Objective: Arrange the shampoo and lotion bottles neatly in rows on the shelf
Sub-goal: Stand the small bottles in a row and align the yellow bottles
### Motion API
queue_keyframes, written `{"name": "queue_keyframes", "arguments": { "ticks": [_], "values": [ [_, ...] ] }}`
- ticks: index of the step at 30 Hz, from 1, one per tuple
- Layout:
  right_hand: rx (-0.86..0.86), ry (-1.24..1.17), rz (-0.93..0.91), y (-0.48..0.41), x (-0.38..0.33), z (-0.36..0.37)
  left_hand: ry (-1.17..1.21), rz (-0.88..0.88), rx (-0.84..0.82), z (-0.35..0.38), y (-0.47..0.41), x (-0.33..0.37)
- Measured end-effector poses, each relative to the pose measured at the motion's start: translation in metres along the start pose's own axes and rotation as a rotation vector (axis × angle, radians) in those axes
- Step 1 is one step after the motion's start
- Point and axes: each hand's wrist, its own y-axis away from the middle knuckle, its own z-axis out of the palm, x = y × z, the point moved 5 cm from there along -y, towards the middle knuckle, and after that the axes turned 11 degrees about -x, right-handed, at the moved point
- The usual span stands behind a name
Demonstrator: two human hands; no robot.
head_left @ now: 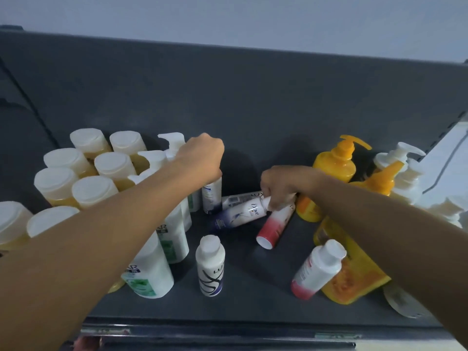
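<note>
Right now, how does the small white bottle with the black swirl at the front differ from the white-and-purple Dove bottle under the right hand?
The small white bottle with the black swirl stands upright; the white-and-purple Dove bottle lies on its side. The swirl bottle stands alone, untouched; the Dove bottle's cap end is gripped by the right hand and it touches other fallen bottles. Both are small white bottles on the dark shelf.

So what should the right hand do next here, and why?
Probably lift the Dove bottle and stand it upright. The right hand already grips its cap end, and it lies tipped over on the shelf among other fallen bottles, beside the upright bottle under the left hand.
</note>
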Motion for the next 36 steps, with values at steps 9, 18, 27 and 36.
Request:
{"name": "queue_keyframes", "arguments": {
  "ticks": [9,18,27,36],
  "values": [
    [0.388,-0.143,-0.198,0.082,-0.044,-0.019,0.096,0.169,0.006,-0.003,0.028,0.000],
    [0.357,-0.079,-0.183,0.133,-0.064,0.011,0.155,0.427,-0.063,-0.005,0.044,0.034],
    [0.413,-0.133,-0.200,0.151,-0.070,0.027,0.105,0.561,-0.198,0.012,0.056,0.077],
    [0.463,-0.156,-0.225,0.151,-0.069,0.027,0.075,0.546,-0.256,0.017,0.063,0.086]
  ]
}}
